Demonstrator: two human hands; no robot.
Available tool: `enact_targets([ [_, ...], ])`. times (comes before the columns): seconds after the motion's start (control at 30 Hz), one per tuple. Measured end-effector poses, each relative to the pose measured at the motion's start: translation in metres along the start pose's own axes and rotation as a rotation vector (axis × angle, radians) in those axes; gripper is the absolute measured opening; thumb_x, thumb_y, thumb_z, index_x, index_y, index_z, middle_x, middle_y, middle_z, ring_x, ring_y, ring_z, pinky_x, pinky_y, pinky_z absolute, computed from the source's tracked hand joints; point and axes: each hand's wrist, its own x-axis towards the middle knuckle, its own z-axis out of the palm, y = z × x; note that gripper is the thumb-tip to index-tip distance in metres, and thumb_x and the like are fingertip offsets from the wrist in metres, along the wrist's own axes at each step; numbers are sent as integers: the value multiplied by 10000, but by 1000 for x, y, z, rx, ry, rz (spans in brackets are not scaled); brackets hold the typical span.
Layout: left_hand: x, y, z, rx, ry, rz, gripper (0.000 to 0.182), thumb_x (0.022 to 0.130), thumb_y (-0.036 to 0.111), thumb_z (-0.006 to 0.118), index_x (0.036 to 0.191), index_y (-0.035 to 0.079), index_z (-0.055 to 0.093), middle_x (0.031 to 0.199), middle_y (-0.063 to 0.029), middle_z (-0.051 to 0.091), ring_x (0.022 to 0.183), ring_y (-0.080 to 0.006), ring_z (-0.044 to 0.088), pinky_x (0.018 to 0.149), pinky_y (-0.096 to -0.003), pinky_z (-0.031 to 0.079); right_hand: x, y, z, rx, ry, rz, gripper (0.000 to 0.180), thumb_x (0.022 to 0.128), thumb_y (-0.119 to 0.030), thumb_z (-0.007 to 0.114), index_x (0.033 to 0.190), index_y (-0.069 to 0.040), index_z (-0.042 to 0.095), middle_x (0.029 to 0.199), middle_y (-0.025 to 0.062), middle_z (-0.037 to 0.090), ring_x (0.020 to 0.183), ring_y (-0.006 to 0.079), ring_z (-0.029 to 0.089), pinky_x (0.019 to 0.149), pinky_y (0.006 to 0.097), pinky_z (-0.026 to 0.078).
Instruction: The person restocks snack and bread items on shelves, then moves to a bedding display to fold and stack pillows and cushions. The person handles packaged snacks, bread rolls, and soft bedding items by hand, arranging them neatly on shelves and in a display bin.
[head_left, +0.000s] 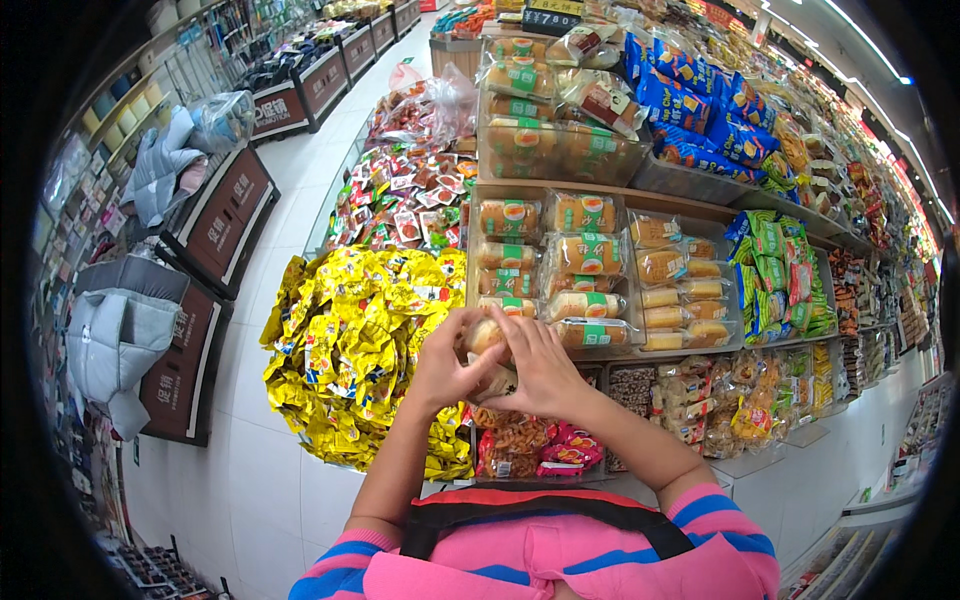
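Both my hands meet at the front of a bin of wrapped bread rolls. My left hand (448, 365) and my right hand (537, 365) close around a packaged bun (486, 337) in clear wrapping, with the fingertips nearly touching above it. Part of the package is hidden by the fingers. Just beyond my hands, wrapped rolls with green bands (509, 256) stand in rows in a clear plastic bin. To the right of my right hand lies another wrapped roll (595, 332) with a green band.
A heap of yellow snack packets (367, 337) lies at the left. Blue chip bags (679, 101) fill an upper bin. Green packets (780, 262) sit further right, and wrapped snacks (682, 390) lie on a lower tier. Brown promotion bins (217, 217) stand across the tiled aisle (259, 450).
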Motion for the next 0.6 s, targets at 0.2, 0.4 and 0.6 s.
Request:
enact_targets([
  [0.2,34,-8,-19,-579,428,50,439,1008,386,425,1285,46,458,1174,-111,552,1101,-209,542,884,-363,491,58,32,-37,453,174,51,1175,612,-345,883,1458,-23,134,1311,230,414,1227,370,444,1067,464,350],
  [0.4,53,-27,-9,-333,432,-57,368,943,118,566,1280,37,442,1171,-105,543,1063,-189,558,858,-327,504,126,106,-48,156,60,58,1128,659,-305,859,1468,-46,116,1386,239,379,1269,363,429,1087,442,352],
  [0.6,46,-43,-4,-86,380,-140,376,919,104,583,1267,39,455,1191,-139,551,1096,-206,558,875,-331,504,146,157,-3,-293,-418,93,1169,633,-385,852,1492,-53,131,1412,253,339,1315,398,350,1114,467,289],
])
